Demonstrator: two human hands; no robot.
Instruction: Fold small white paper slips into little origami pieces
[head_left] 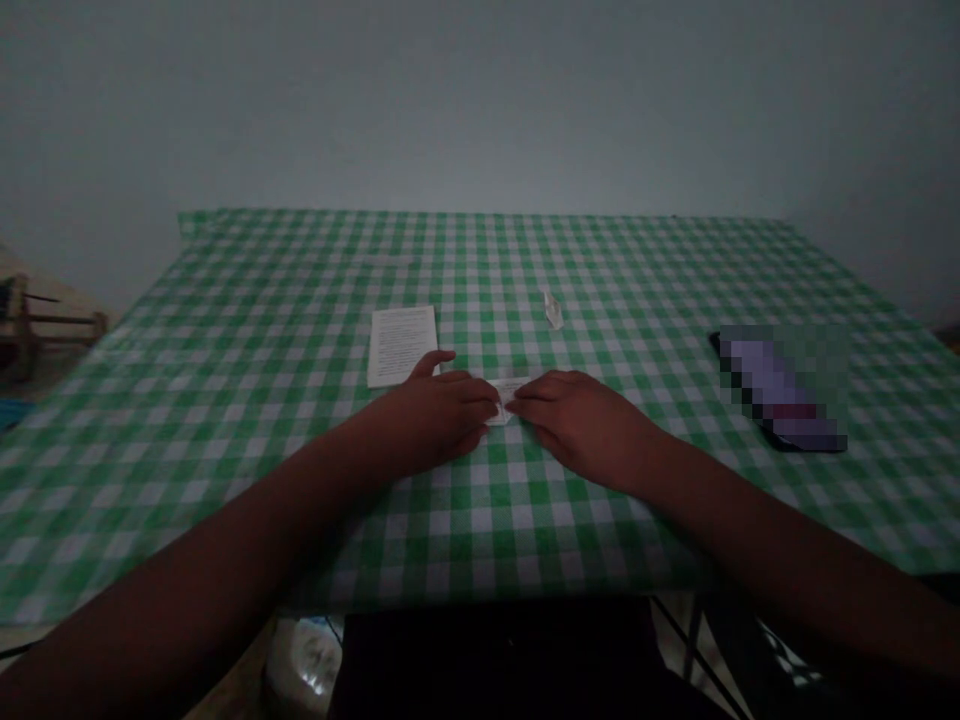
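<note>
Head view, and from where I stand the small white paper (507, 388) lies near the middle of the table, only a sliver of it showing between two sets of fingers; its ends are covered, so its full shape and any folds are hard to judge. At its 9 o'clock, the left hand (442, 415) is palm down, fingers nearly straight and close together over the paper, thumb spread away; at 3 o'clock the right hand (574, 420) mirrors it, fingers gently bent over the other end. Whether either pinches the paper or merely presses it, I cannot tell. A printed sheet (403, 340) sits at 10 o'clock, its text too small to read, a corner behind the left thumb. At 1 o'clock rests a crumpled white scrap (553, 310). Farther off at 3 o'clock is a dark-edged slab (780, 395), its face lost in blocky pixels. Green-checked cloth (480, 540) lies beneath them all. Out past 9 o'clock, a wooden frame (26, 325) is cut off; toward 7, something shiny (304, 660) beneath the table is unclear.
</note>
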